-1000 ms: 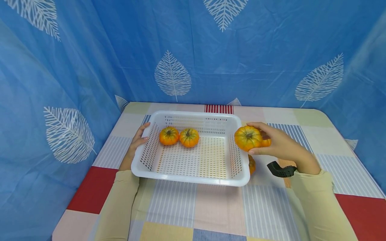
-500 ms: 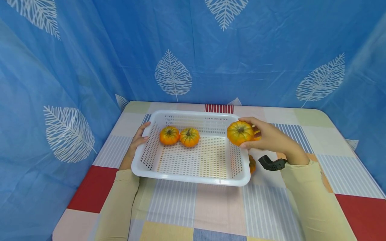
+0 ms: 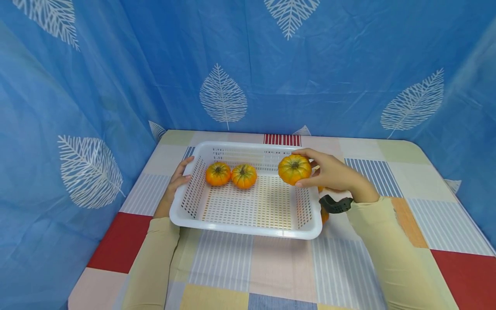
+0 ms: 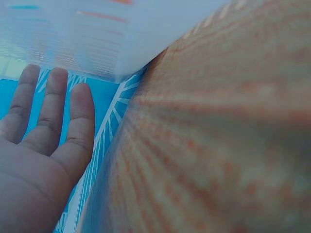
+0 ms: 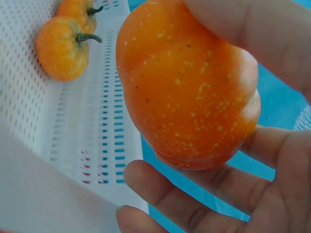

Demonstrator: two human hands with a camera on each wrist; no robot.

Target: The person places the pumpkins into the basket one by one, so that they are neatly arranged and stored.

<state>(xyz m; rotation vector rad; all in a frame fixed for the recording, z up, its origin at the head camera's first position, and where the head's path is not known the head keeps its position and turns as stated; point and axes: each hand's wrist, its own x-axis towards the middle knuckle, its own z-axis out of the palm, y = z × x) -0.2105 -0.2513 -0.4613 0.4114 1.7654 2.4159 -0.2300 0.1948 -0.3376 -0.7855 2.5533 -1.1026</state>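
Note:
A small orange-yellow pumpkin (image 3: pixel 295 169) with a stubby stem is held in my right hand (image 3: pixel 329 173), above the right part of the white plastic basket (image 3: pixel 240 232). In the right wrist view, the thumb lies on one side of this pumpkin (image 5: pixel 187 87) and fingers bear on the other. Two similar pumpkins, one at the left (image 3: pixel 218 174) and one beside it (image 3: pixel 243 176), sit in the basket's back left. My left hand (image 3: pixel 175 184) is at the basket's left rim; the left wrist view shows its fingers (image 4: pixel 57 104) fairly straight against the basket's side.
Another pumpkin (image 3: pixel 324 214) lies on the table outside the basket's right wall, mostly hidden by the basket and right wrist. A black strap piece (image 3: pixel 335 204) is on the right wrist. A patchwork cloth (image 3: pixel 283 267) covers the table; a blue leaf-patterned curtain (image 3: pixel 302 90) hangs behind.
My right hand has moved left with its pumpkin, from the basket's right rim to over the inside. The left hand, the basket and the two pumpkins inside stay put.

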